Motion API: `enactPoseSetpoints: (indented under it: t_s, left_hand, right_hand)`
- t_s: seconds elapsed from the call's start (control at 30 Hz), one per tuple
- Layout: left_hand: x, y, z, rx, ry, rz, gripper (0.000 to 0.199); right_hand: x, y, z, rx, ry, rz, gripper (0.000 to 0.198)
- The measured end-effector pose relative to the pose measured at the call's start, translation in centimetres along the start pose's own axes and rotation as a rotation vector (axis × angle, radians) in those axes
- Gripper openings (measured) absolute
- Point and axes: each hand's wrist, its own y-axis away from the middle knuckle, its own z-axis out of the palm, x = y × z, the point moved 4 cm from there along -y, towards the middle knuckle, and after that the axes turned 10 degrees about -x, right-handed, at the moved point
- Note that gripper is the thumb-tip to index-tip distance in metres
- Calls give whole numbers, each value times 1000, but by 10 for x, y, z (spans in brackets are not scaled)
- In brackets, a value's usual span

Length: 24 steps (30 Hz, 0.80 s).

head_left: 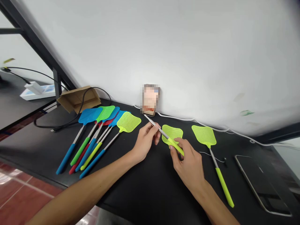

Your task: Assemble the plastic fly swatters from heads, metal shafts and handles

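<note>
My left hand (147,140) pinches the metal rod of a fly swatter handle (172,144), close to its bare upper end. My right hand (187,162) is closed around the yellow-green grip of the same handle, which slants down to the right. Behind it on the table lies a yellow-green mesh swatter head (169,129), partly covered by the handle and my right fingers. To the right rests a whole yellow-green fly swatter (217,161). On the left, several fly swatters (99,137) in blue, green, red and yellow-green lie fanned out, their heads overlapping.
An open cardboard box (81,98) and a black cable (82,109) are at the back left. A blurred upright phone-like object (150,100) leans on the wall beside a white cable (194,120). A dark tablet-like device (262,184) lies at the right of the black table (140,193).
</note>
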Motion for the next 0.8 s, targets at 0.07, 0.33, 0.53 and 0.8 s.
enactPoseSetpoints:
  t_s: [0.07, 0.33, 0.53, 0.8]
  left_hand:
    - [0, 0, 1, -19, 33, -11, 29]
    - [-1, -1, 0, -34, -56, 11, 34]
    - [-8, 1, 2, -143, -142, 22, 38]
    - [-18, 9, 10, -276, 29, -114, 41]
  right_hand:
    - [1, 0, -1, 14, 9, 9, 14]
    - [-6, 0, -6, 16, 143, -157, 10]
    - [-7, 1, -4, -12, -38, -78, 16]
    - [-20, 12, 27, -512, -1260, 526, 46]
